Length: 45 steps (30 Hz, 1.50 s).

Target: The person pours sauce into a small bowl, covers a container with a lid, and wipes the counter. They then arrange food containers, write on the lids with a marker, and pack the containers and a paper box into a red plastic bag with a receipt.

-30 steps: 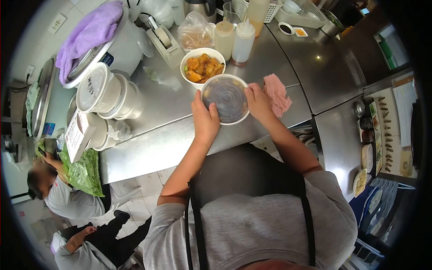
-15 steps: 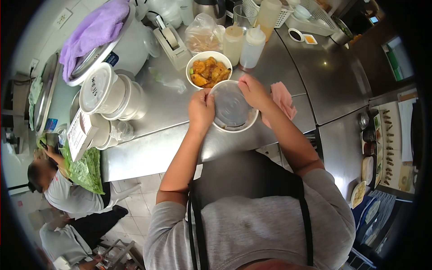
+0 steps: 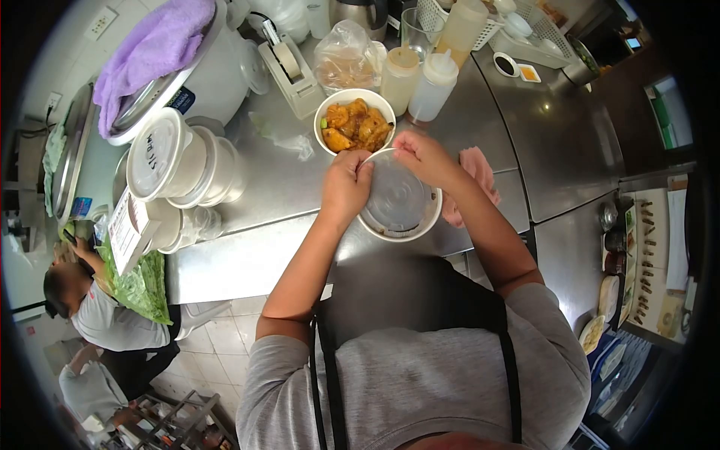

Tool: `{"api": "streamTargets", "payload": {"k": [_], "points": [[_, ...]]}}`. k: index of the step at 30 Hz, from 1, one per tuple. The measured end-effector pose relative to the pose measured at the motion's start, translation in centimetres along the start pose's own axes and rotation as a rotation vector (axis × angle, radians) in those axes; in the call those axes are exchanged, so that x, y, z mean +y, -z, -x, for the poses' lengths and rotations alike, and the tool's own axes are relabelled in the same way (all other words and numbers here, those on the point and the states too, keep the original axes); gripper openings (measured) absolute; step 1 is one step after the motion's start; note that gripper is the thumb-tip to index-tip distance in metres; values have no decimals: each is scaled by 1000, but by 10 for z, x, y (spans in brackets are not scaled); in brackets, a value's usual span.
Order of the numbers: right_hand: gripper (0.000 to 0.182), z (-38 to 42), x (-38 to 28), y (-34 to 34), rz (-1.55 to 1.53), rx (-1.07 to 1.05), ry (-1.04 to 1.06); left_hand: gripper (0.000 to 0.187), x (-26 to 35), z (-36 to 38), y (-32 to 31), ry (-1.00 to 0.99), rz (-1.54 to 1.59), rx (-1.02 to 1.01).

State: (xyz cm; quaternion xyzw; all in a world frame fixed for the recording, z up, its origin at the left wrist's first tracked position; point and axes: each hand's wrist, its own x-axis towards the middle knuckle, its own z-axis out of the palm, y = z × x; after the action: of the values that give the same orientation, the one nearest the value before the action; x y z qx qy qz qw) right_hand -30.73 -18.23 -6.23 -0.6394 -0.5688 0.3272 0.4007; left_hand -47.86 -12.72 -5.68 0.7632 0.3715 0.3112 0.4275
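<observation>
Both hands are at the far rim of a white round takeout bowl with a translucent lid [image 3: 397, 196], close to the front edge of the steel counter. My left hand [image 3: 347, 186] grips the rim at the upper left, thumb on top. On the other side, my right hand [image 3: 426, 159] pinches the lid's edge with closed fingers. What lies under the lid is mostly hidden. Just beyond the hands stands an uncovered white bowl of glazed orange-brown food pieces [image 3: 356, 124]. A pink cloth [image 3: 476, 184] lies beside my right wrist.
Stacked lidded tubs [image 3: 176, 161] and a white box [image 3: 133, 229] are at the left, before a large cooker with a purple towel [image 3: 154, 52]. A tape dispenser [image 3: 291, 75], a plastic bag [image 3: 349, 56] and squeeze bottles [image 3: 433, 86] stand behind. Two people [image 3: 124, 322] are at lower left.
The lidded bowl and both hands have come slightly nearer my body, away from the food bowl. My right fingers sit closer to my left hand along the rim. The whole view has shifted a little.
</observation>
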Motion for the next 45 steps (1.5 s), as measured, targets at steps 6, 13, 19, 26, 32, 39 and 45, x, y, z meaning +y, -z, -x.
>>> {"api": "streamTargets", "payload": {"k": [6,13,19,26,32,39,45], "points": [[10,-3,-2,4,23,-84,-14,13,0,-2,-1,-4,18,-33],[11,-4,10,-4,-73,-45,99,11,-4,-4,-2,8,81,-89],[13,-1,-1,0,-2,-35,59,13,-1,-3,-2,-3,103,-107],[16,5,0,0,-101,-70,-136,16,-3,1,-6,71,196,-164],[14,8,0,0,-112,-61,-136,15,-5,0,-8,38,177,-173],[16,11,-7,0,-27,24,-97,18,-8,0,-10,32,172,-165],[18,18,-18,-2,278,227,79,22,-8,5,-15,13,167,-20]]}}
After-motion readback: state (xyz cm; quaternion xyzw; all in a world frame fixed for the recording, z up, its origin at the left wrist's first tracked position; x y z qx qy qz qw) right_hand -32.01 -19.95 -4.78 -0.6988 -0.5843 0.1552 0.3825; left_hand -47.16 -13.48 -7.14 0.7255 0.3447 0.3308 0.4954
